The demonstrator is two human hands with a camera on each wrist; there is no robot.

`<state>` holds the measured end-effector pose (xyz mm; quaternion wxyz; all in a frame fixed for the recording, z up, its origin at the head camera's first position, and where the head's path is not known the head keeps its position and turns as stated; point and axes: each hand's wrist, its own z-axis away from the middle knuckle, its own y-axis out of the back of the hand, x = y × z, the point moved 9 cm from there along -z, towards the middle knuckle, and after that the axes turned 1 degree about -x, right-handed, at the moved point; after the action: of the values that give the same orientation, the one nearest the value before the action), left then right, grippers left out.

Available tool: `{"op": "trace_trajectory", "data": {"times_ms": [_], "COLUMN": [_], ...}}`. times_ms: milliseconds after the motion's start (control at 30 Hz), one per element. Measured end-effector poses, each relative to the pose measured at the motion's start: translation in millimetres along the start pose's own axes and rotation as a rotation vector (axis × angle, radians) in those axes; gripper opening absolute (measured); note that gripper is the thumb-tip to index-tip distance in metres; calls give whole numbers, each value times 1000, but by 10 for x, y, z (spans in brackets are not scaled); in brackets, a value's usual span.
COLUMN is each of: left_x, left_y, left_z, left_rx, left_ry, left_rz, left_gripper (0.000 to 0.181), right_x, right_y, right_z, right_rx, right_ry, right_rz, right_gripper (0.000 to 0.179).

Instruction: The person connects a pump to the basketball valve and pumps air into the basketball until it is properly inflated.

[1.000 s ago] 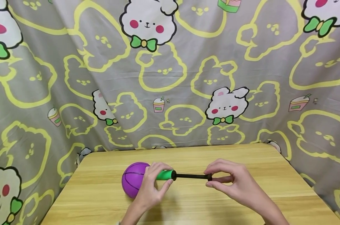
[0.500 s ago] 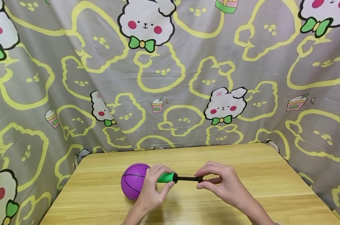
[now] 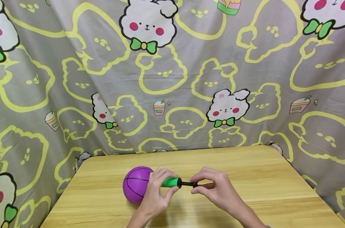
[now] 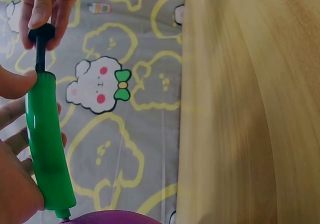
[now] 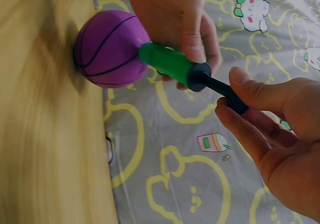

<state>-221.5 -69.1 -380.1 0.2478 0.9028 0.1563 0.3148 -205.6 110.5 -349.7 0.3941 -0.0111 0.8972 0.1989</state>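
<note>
A purple ball (image 3: 136,185) with black seam lines sits on the wooden table, left of centre. My left hand (image 3: 158,190) grips the green barrel of a hand pump (image 3: 170,182), held roughly level beside the ball. In the left wrist view, the nozzle end of the green barrel (image 4: 50,149) meets the top of the ball (image 4: 112,217). My right hand (image 3: 215,188) pinches the black handle (image 5: 236,103) at the end of the pump's rod, between thumb and fingers. A short stretch of black rod shows between handle and barrel.
The light wooden table (image 3: 246,164) spreads around the hands, its back edge meeting a grey curtain (image 3: 186,79) printed with yellow outlines and white cartoon animals. The curtain also hangs along both sides.
My right hand has moved left, pushing the handle toward the barrel, so less of the rod shows. My left hand and the ball stay nearly in place.
</note>
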Motion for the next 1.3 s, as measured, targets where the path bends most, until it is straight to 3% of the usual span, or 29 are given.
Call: {"op": "trace_trajectory", "data": {"times_ms": [300,600,867,1100,1300], "left_x": [102,113,34,2,-9], "left_y": [-52,-38,-47,14,120], "left_z": [7,7,21,8,-12], "left_rx": [26,6,-25,-18,22], "left_ry": [-86,-78,-32,-27,-39], "left_rz": [-27,-26,-7,-2,-11], "left_gripper": [20,22,25,25,26], "right_x": [95,31,-77,-134,-259], "right_y": [-142,-151,-57,87,271], "right_z": [22,15,3,-1,5], "right_rx": [14,-36,-94,-114,-100], "right_ry": [-14,-16,-14,-69,-37], "right_rz": [-16,20,31,26,44], "right_gripper": [19,23,20,21,22]}}
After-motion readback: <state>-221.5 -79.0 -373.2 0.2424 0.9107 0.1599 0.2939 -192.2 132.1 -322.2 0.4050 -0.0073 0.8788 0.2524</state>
